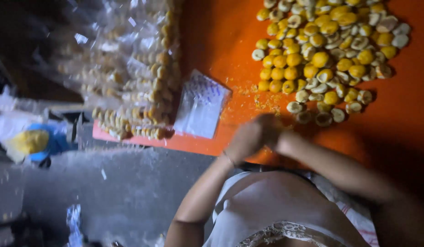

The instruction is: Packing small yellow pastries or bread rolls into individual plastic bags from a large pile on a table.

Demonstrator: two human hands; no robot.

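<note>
While both hands meet at the near edge of the orange table (212,41), the left hand (250,137) and right hand (285,142) blur together — I cannot tell whether either grasps anything. Just beyond them spreads a heap of small yellow and white round pieces (326,55); a clear flat bag (200,104) lies beside it, and stacked filled bags (134,68) crowd the table's left edge.

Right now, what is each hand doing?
Left hand: curled, blurred; what it holds cannot be told.
Right hand: pressed against the left, blurred; cannot be told.
</note>
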